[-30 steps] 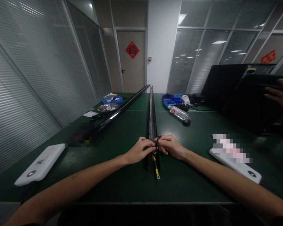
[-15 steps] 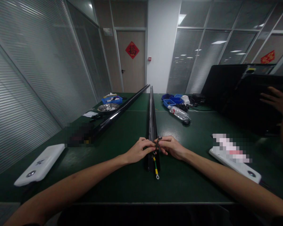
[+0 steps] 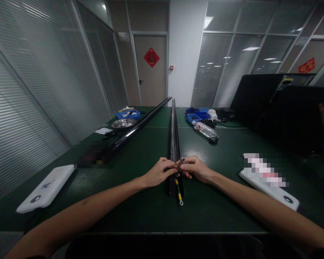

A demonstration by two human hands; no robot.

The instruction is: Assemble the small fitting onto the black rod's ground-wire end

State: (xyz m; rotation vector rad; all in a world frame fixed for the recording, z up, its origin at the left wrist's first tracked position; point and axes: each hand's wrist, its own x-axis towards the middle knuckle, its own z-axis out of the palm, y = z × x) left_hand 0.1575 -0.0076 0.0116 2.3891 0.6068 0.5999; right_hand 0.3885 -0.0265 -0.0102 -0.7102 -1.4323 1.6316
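The long black rail lies on the worktop, its long axis pointing straight away from the person. At its near end, the left hand clasps its left side. The right hand, equally near, pinches a small screw on top.

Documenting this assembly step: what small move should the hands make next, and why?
Probably lower the screw onto the black rail. The right hand pinches it, tilted, just above the rail's near end, the left hand braces the rail beside it, and the yellow-green wire ends in a ring terminal lying free.
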